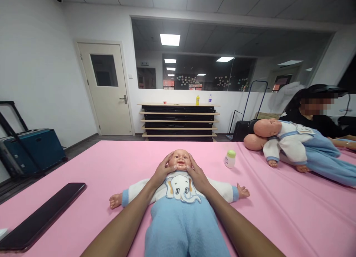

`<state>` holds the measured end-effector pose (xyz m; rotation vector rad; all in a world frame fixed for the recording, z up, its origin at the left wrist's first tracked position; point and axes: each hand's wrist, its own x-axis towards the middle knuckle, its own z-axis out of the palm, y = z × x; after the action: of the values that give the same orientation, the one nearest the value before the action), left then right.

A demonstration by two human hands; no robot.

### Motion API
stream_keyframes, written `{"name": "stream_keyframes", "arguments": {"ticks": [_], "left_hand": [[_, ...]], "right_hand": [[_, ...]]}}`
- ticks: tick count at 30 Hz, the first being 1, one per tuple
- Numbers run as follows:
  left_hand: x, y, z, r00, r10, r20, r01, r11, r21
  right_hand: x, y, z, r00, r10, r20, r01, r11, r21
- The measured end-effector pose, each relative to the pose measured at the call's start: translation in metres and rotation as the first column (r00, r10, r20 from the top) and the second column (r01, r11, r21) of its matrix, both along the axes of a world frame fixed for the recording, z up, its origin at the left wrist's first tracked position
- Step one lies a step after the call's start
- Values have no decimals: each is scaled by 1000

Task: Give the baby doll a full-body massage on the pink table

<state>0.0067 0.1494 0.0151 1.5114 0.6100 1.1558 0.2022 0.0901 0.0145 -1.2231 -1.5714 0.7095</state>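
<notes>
A baby doll (180, 190) lies on its back on the pink table cover (111, 160), arms stretched out to both sides. It wears a white top with an elephant face and light blue trousers. My left hand (164, 172) is cupped round the left side of its head, thumb on the cheek near the chin. On the opposite side, my right hand (198, 174) holds the head the same way, fingers together along its side. Both thumbs point in toward the doll's mouth. Parts of the fingers are hidden behind the head.
A small white bottle with a green cap (230, 159) stands right of the doll. At the left lies a dark phone (44, 216). Two more dolls (294, 146) lie overlapped at the right, by a seated person in black (308, 116). Behind the table are stacked boards (179, 118).
</notes>
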Motion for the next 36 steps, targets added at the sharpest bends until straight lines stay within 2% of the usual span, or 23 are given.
{"name": "stream_keyframes", "arguments": {"ticks": [5, 12, 15, 20, 28, 36], "left_hand": [[3, -6, 1, 995, 52, -86, -49, 998, 41], [0, -6, 5, 1000, 4, -30, -4, 1000, 7], [-2, -6, 7, 1000, -8, -13, 8, 1000, 2], [1, -10, 7, 998, 21, -55, -21, 1000, 2], [-1, -5, 6, 998, 41, -42, -42, 999, -12], [4, -10, 6, 992, 63, -112, -62, 998, 13]], "right_hand": [[-3, -2, 2, 1000, -14, 13, 14, 999, -30], [-2, -1, 0, 998, 33, -48, -34, 999, -15], [0, 0, 0, 999, 15, -35, -15, 1000, 6], [-3, -3, 3, 999, 10, -44, -11, 1000, -27], [-1, -3, 3, 999, 3, -44, -3, 1000, -6], [-4, -1, 1, 999, 9, -52, -10, 1000, -16]]}}
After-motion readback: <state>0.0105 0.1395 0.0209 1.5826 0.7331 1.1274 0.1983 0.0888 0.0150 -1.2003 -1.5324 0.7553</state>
